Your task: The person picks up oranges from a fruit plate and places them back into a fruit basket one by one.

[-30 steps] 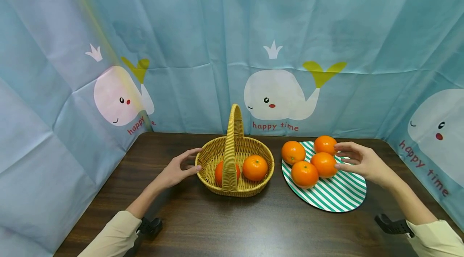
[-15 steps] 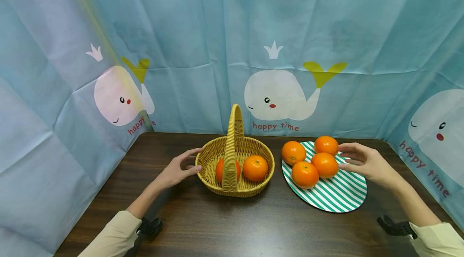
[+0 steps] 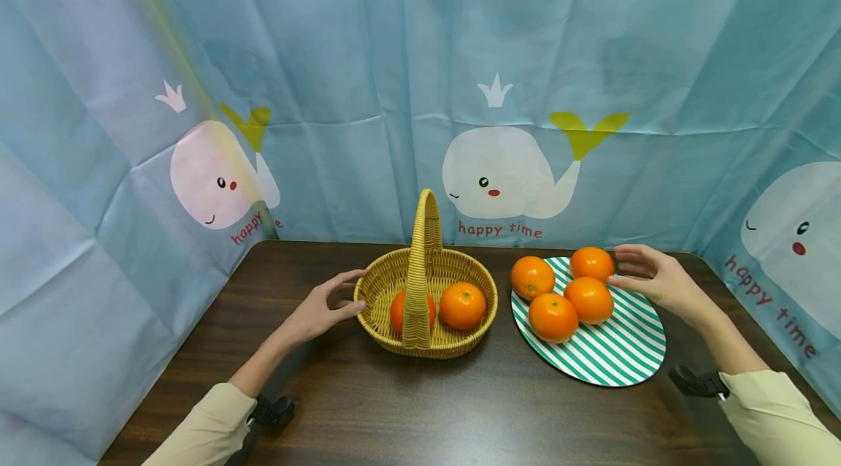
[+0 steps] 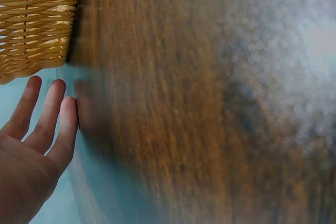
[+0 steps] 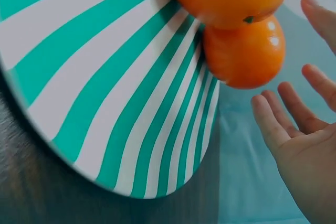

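Right grip [image 3: 663, 283] is spread, with a small gap left between it and the rearmost orange [image 3: 591, 264], just to its left. Beyond that, three more oranges [image 3: 553, 318] are clustered on a round green-and-white striped mat [image 3: 620, 353]. Beside the left grip [image 3: 320, 309], also spread, two oranges [image 3: 463, 305] are held in a yellow wicker basket [image 3: 379, 292]; contact cannot be told.

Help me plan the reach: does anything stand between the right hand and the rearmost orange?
Nothing visible does. The right hand is just to the right of the rearmost orange, and the right wrist view shows an open gap between them. The orange in front of it sits beside that path, not across it.
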`<state>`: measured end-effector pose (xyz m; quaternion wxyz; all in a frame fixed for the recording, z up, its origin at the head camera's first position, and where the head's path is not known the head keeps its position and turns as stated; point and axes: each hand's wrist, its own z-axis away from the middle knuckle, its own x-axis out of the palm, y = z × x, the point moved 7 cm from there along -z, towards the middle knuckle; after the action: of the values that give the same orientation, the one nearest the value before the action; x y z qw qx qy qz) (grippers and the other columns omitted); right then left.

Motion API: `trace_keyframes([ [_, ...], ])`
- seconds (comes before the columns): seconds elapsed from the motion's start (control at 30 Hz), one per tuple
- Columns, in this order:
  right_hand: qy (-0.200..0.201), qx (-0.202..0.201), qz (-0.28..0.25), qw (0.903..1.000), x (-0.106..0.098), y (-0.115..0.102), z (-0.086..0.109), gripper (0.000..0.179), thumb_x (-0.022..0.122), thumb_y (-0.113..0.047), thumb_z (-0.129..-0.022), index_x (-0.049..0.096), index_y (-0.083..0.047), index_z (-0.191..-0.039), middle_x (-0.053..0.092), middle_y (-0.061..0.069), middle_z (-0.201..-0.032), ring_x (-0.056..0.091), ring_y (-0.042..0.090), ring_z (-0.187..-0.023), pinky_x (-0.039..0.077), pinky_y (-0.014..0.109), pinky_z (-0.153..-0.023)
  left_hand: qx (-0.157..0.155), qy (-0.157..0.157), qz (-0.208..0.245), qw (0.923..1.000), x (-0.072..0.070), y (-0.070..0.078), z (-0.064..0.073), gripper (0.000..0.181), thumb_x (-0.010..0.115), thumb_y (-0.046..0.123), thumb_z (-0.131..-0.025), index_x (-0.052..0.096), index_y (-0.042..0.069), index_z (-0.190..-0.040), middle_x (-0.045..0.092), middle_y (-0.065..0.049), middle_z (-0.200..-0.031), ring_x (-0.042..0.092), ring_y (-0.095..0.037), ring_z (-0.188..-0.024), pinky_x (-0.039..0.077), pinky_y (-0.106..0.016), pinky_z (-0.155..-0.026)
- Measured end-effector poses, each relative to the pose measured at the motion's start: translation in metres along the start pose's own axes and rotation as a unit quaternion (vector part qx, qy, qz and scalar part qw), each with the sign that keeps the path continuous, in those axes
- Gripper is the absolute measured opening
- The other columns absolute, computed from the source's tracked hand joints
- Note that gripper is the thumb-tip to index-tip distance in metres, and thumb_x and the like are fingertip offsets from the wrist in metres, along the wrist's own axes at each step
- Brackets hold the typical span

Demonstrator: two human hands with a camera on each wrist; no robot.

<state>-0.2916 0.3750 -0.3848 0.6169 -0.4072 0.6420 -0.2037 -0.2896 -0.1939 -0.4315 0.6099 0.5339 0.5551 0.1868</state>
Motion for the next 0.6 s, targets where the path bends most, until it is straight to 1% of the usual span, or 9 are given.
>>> trace_keyframes([
  [0.1, -0.012, 0.011, -0.007, 0.9999, 0.002, 0.005, -0.008, 0.070, 0.071, -0.020, -0.099, 0.034, 0.005, -0.152, 0.037, 0.034, -0.148, 0.043, 0.053, -0.128, 0.052, 0.018, -0.084, 0.000, -0.001, 0.001, 1.0000, 0.000, -0.001, 0.000, 0.059, 0.067, 0.015, -0.100, 0.043, 0.008, -0.154, 0.045, -0.025, -0.148, 0.050, -0.046, -0.128, 0.050, -0.055, -0.096],
  [0.13, -0.016, 0.014, -0.009, 0.9997, 0.002, 0.006, -0.010, 0.071, 0.071, -0.020, -0.099, 0.032, 0.004, -0.153, 0.035, 0.034, -0.149, 0.042, 0.054, -0.129, 0.053, 0.023, -0.086, 0.000, -0.001, 0.000, 1.0000, 0.000, -0.001, 0.000, 0.059, 0.067, 0.015, -0.100, 0.044, 0.008, -0.154, 0.045, -0.025, -0.148, 0.050, -0.046, -0.128, 0.050, -0.054, -0.096],
  [0.2, -0.026, 0.020, -0.009, 0.9994, 0.004, 0.008, -0.015, 0.074, 0.070, -0.020, -0.099, 0.029, 0.003, -0.155, 0.032, 0.035, -0.150, 0.039, 0.055, -0.131, 0.055, 0.037, -0.091, -0.001, -0.001, 0.001, 1.0000, 0.000, -0.001, 0.000, 0.059, 0.068, 0.015, -0.100, 0.044, 0.008, -0.154, 0.045, -0.025, -0.147, 0.050, -0.046, -0.128, 0.052, -0.052, -0.095],
  [0.27, -0.034, 0.026, -0.008, 0.9990, 0.007, 0.010, -0.019, 0.076, 0.070, -0.021, -0.100, 0.025, 0.003, -0.157, 0.029, 0.036, -0.151, 0.038, 0.056, -0.132, 0.052, 0.052, -0.094, -0.001, -0.002, 0.002, 1.0000, 0.000, -0.002, 0.000, 0.059, 0.068, 0.015, -0.100, 0.044, 0.007, -0.154, 0.046, -0.025, -0.147, 0.051, -0.045, -0.127, 0.053, -0.049, -0.094],
  [0.33, -0.042, 0.031, -0.007, 0.9986, 0.009, 0.012, -0.023, 0.078, 0.069, -0.022, -0.100, 0.023, 0.003, -0.157, 0.027, 0.037, -0.152, 0.036, 0.056, -0.133, 0.047, 0.063, -0.095, 0.000, -0.003, 0.003, 1.0000, 0.000, -0.002, 0.000, 0.059, 0.068, 0.014, -0.100, 0.044, 0.007, -0.153, 0.045, -0.024, -0.148, 0.051, -0.044, -0.127, 0.053, -0.048, -0.094],
  [0.43, -0.050, 0.038, -0.010, 0.9980, 0.012, 0.013, -0.028, 0.080, 0.069, -0.023, -0.100, 0.021, 0.004, -0.157, 0.025, 0.037, -0.153, 0.035, 0.057, -0.133, 0.043, 0.066, -0.097, 0.001, -0.003, 0.002, 1.0000, 0.000, -0.003, -0.001, 0.059, 0.068, 0.014, -0.100, 0.044, 0.008, -0.153, 0.045, -0.024, -0.148, 0.051, -0.044, -0.127, 0.053, -0.049, -0.094],
  [0.6, -0.060, 0.041, -0.025, 0.9971, 0.015, 0.014, -0.036, 0.081, 0.068, -0.023, -0.100, 0.019, 0.006, -0.157, 0.023, 0.038, -0.154, 0.033, 0.058, -0.134, 0.042, 0.067, -0.098, 0.000, -0.001, 0.000, 1.0000, -0.001, -0.004, -0.001, 0.059, 0.069, 0.015, -0.100, 0.045, 0.010, -0.153, 0.046, -0.023, -0.148, 0.051, -0.044, -0.128, 0.050, -0.053, -0.096],
])
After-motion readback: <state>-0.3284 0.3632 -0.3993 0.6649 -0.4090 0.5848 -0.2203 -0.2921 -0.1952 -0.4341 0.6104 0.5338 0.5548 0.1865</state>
